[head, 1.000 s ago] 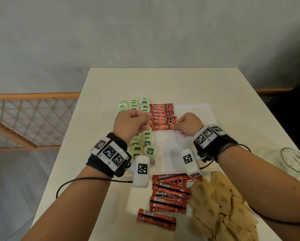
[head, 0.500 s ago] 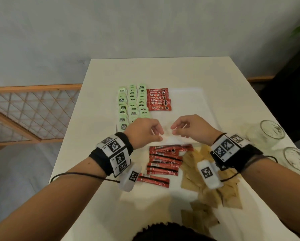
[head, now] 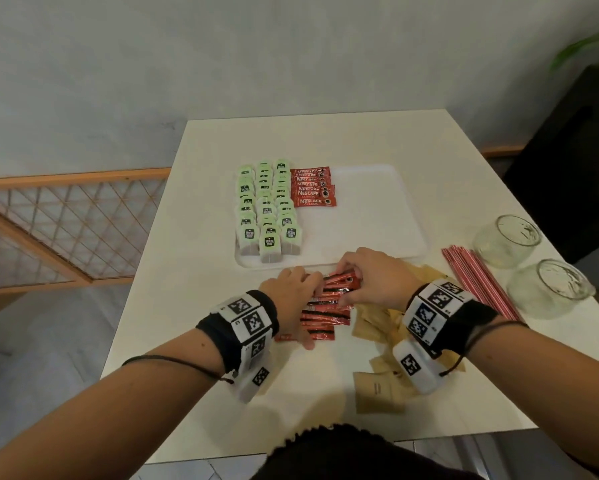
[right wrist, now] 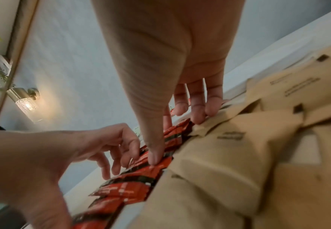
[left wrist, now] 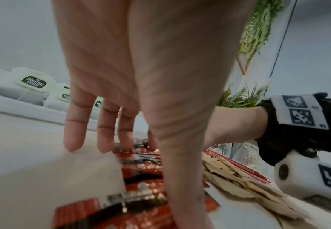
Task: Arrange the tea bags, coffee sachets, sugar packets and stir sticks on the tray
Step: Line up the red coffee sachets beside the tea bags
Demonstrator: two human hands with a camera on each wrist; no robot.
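On the white tray (head: 377, 209), green tea bags (head: 267, 209) fill three columns at its left and a stack of red coffee sachets (head: 313, 187) lies beside them. Loose coffee sachets (head: 326, 315) lie on the table in front of the tray. My left hand (head: 303, 306) rests on their left ends with fairly straight fingers (left wrist: 104, 136). At their right ends is my right hand (head: 351, 284); its fingers curl over the tilted topmost sachet and its thumb (right wrist: 155, 155) presses a lower one. Brown sugar packets (head: 377, 327) lie right of the sachets. Red stir sticks (head: 478, 282) lie further right.
Two glass jars (head: 506, 240) (head: 547, 289) stand near the table's right edge, beside the stir sticks. A wooden lattice railing (head: 66, 230) runs along the left of the table (head: 326, 140). The tray's right half is bare.
Both hands have drawn back from the sachet stack on the tray to the loose sachets in front of it. The right hand now holds the topmost one.
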